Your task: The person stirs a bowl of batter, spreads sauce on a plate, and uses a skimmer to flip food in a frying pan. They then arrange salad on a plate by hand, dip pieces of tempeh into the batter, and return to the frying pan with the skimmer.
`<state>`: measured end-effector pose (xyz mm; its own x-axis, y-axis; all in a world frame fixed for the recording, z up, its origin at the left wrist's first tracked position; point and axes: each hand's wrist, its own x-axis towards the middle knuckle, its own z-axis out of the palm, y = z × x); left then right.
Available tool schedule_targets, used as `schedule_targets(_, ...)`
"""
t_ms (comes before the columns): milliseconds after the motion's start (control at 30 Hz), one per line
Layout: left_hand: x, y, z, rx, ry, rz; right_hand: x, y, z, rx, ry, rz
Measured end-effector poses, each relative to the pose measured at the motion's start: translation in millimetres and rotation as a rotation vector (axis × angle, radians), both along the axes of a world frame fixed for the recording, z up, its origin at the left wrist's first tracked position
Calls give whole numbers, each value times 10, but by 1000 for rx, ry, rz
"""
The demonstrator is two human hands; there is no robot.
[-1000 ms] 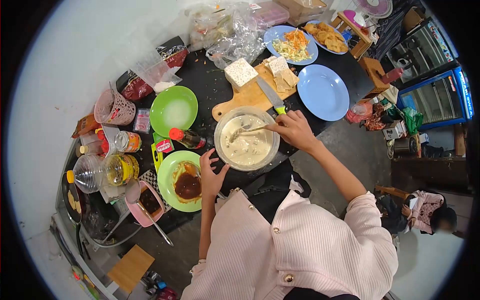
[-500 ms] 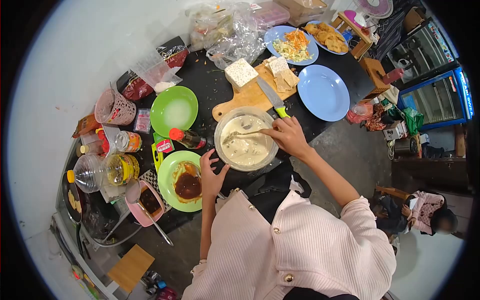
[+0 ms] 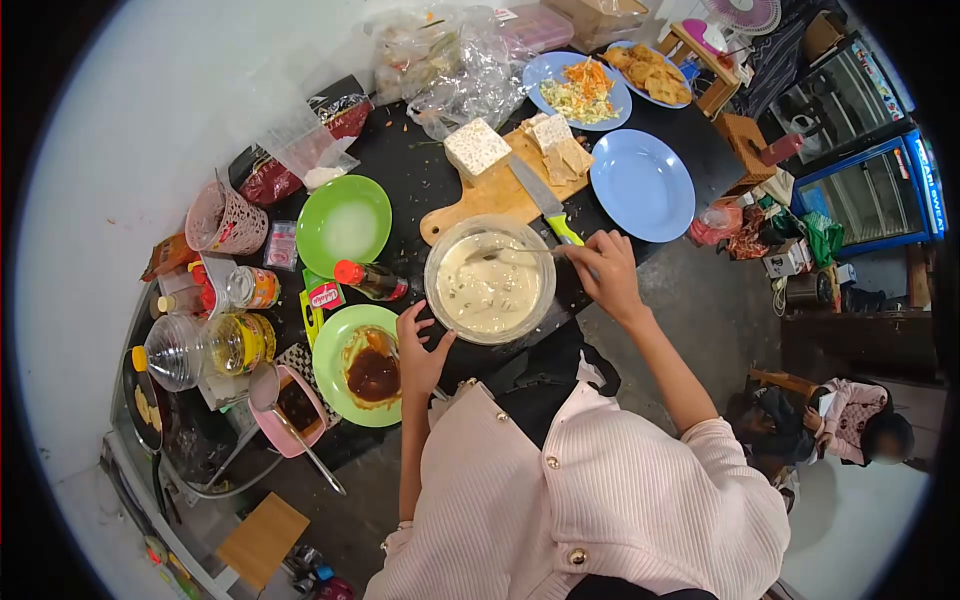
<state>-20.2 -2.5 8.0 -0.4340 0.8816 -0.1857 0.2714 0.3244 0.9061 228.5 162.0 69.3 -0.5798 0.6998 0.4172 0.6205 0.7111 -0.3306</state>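
Note:
In the head view, a clear round tub (image 3: 433,290) of pale batter (image 3: 497,300) with green bits stands on the black table. My right hand (image 3: 608,268) is closed on the handle of a metal spoon (image 3: 525,250), whose bowl dips into the batter at the far side. My left hand (image 3: 422,345) rests against the tub's near left side, thumb and fingers apart. Beyond the tub lies a wooden board (image 3: 447,216) with a white speckled tempeh block (image 3: 477,150), thin slices (image 3: 560,143) and a green-handled knife (image 3: 540,190).
Left of the tub are a red-capped sauce bottle (image 3: 375,280), a green plate with brown sauce (image 3: 330,350) and another green plate (image 3: 345,225). An unused blue plate (image 3: 642,185) sits right, near shredded vegetables (image 3: 580,95) and fried pieces (image 3: 650,75). A person (image 3: 860,420) sits far right.
My right hand has shifted right and slightly up, drawing the spoon across the batter toward the far side. The left hand stays by the tub.

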Motion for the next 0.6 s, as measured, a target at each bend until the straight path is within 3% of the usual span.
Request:
schedule_targets(267, -15, -3, -14, 2, 10, -17, -23, 72, -5, -7, -57, -91)
schedule_targets(433, -6, -3, 2, -1, 7, -22, -19, 52, 46, -218, -8, -105)
schedule_targets(600, -2, -2, 16, -13, -1, -17, 37, 82, 149, -269, 3, -76)
